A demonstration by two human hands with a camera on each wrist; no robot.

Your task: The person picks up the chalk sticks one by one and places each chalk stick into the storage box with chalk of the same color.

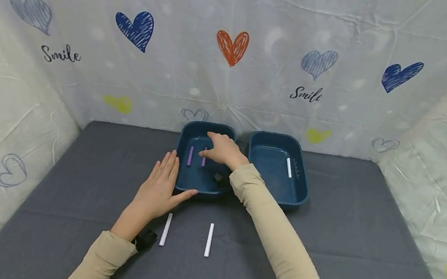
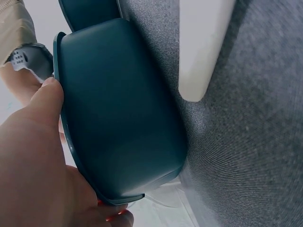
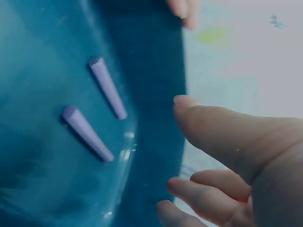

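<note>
Two purple chalk-like sticks (image 1: 190, 156) lie side by side in the left dark blue tray (image 1: 193, 183). Over that tray hovers my right hand (image 1: 224, 150), thumb and fingers apart with nothing between them. In the right wrist view the purple sticks (image 3: 87, 134) lie apart from the fingertips. My left hand (image 1: 155, 196) rests against the tray's near left corner, its fingers straight along the left side and its thumb on the front rim. The left wrist view shows the thumb touching the rim. Nearest to that hand on the table is a white stick (image 1: 166, 229).
To the right stands a second blue tray (image 1: 268, 181) holding one white stick (image 1: 289, 167). Another white stick (image 1: 209, 240) lies on the grey tablecloth (image 1: 346, 227) in front of the trays. Behind them hangs a pale curtain (image 1: 261, 102) with printed hearts.
</note>
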